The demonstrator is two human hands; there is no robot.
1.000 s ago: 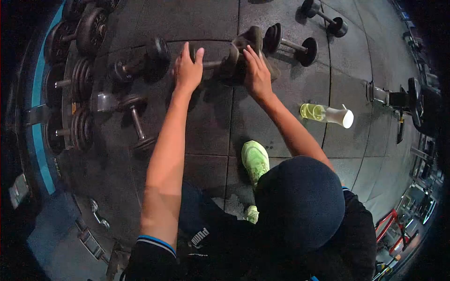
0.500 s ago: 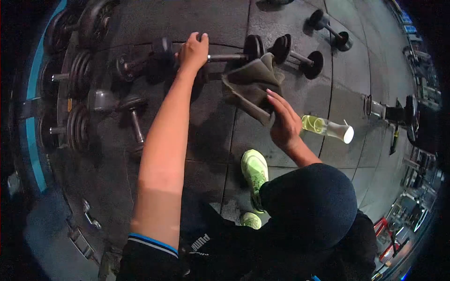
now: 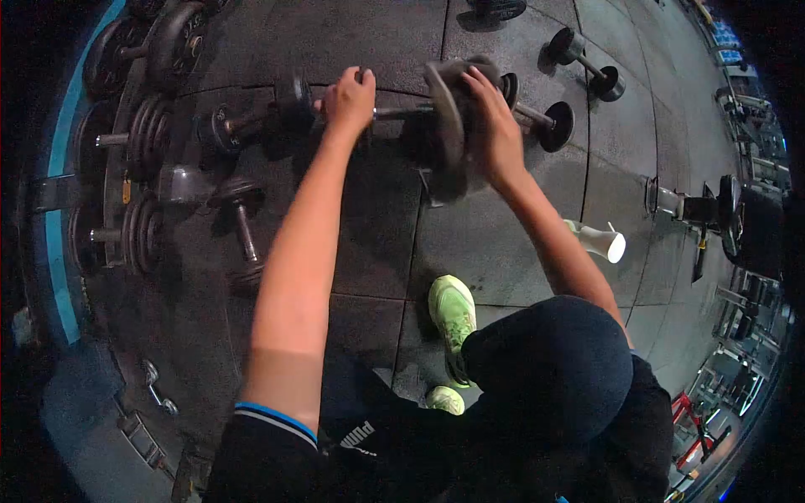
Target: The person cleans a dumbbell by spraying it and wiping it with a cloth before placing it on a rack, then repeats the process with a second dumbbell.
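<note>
My left hand (image 3: 348, 102) is closed over the left end of a dumbbell (image 3: 404, 111), whose chrome handle shows to its right. My right hand (image 3: 496, 126) holds a dark grey-brown cloth (image 3: 451, 117) against the dumbbell's right end. The cloth is smeared by motion, hangs down below the fingers and hides most of the weight there. A white-topped spray bottle (image 3: 602, 243) stands on the floor behind my right forearm, its lower part mostly covered.
Another dumbbell (image 3: 558, 126) lies just right of my right hand, and one more (image 3: 589, 65) farther off. At left, a dumbbell (image 3: 245, 230) rests near a rack of weight plates (image 3: 142, 138). A bench (image 3: 729, 214) stands at right. My green shoe (image 3: 453, 314) is below.
My right hand has moved up and left with the cloth, from in front of the dumbbell onto its right end. My left hand has stayed on the left end.
</note>
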